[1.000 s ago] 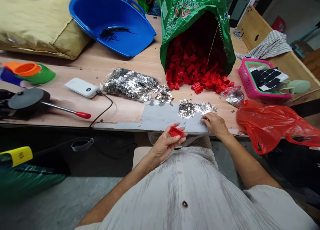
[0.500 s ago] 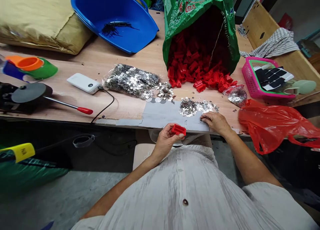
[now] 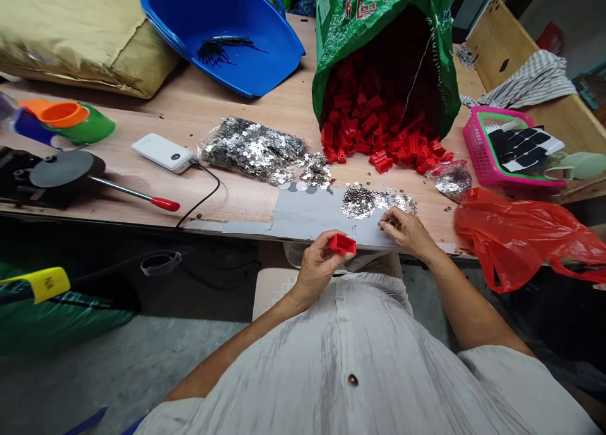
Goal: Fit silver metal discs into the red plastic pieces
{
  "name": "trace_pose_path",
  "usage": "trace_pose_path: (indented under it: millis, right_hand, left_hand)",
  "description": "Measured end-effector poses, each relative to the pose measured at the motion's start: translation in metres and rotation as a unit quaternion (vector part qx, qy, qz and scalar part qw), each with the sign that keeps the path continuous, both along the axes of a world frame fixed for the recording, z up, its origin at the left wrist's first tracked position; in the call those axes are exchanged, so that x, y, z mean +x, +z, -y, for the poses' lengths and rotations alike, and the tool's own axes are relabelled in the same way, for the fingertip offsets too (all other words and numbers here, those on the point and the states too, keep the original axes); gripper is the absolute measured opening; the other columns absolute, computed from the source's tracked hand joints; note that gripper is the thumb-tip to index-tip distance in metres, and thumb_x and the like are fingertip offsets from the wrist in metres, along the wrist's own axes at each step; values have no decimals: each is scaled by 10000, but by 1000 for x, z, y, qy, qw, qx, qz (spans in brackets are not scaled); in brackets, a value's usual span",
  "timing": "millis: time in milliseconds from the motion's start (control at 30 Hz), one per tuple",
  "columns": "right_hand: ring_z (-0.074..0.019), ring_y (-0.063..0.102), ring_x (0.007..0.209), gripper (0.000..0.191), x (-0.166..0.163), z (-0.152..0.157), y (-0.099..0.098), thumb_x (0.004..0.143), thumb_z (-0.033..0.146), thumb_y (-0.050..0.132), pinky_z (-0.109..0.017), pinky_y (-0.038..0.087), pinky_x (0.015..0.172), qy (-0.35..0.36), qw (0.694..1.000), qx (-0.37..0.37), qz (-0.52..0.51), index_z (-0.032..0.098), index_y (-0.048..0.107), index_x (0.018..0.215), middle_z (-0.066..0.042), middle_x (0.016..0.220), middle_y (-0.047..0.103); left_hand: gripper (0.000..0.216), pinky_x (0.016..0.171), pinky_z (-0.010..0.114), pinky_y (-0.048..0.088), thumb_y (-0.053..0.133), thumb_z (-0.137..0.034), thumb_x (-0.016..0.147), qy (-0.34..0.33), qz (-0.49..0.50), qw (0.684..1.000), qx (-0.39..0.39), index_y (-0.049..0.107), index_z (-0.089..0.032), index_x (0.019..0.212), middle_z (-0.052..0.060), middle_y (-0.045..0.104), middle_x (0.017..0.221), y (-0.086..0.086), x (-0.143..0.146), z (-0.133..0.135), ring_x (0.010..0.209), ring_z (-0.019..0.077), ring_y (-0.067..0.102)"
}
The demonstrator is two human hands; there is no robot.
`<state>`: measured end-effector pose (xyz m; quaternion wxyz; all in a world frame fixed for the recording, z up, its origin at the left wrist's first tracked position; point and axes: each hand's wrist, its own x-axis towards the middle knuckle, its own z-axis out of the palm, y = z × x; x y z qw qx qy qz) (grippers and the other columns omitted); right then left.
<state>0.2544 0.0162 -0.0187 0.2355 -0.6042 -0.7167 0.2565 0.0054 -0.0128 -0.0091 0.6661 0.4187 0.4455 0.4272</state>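
Note:
My left hand grips a red hollow plastic housing by its left end, just in front of the table edge. Its open side is tilted partly toward me. Over the grey sheet, my right hand is closed in a pinch; a small metal piece barely shows at the fingertips. Beyond that hand lies a loose pile of small shiny metal pieces, spread out toward the right. More red housings spill from the mouth of a green woven sack.
A clear bag of metal pieces, a white power bank with a cable, and a lever tool stand left. Behind is a blue scoop-shaped basin. To the right are a pink basket and a red plastic bag.
The red housing has turned in my left hand, so its open side shows differently. My right hand has drawn slightly away from the metal pile, fingers still pinched. The whole view has shifted a little.

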Motion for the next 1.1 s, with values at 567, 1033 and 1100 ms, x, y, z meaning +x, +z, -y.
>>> trace_pose_path:
  millis: [567, 1033, 1100]
  right_hand:
    - [-170, 647, 825, 82, -65, 22, 5, 915, 250, 572, -305, 519, 695, 41, 973, 155, -167, 245, 654, 909, -48, 886, 689]
    - [-177, 666, 855, 117, -61, 25, -2, 909, 149, 565, -323, 563, 734, 97, 957, 244, -122, 213, 640, 972, -74, 890, 688]
    - [-175, 663, 845, 119, -61, 25, -2, 913, 147, 567, -318, 563, 728, 112, 955, 249, -117, 212, 637, 986, -76, 886, 685]
  left_hand:
    - [240, 583, 241, 494, 634, -341, 860, -98, 277, 913, -283, 576, -190, 1037, 40, 640, 756, -1, 0, -1, 615, 130, 610]
    - [192, 559, 227, 516, 619, -307, 882, -98, 295, 911, -272, 569, -162, 998, 38, 633, 714, -4, 2, 0, 587, 129, 624]
    - [187, 547, 225, 514, 612, -312, 887, -102, 291, 914, -263, 573, -162, 992, 35, 632, 700, -5, 2, 0, 570, 128, 620]
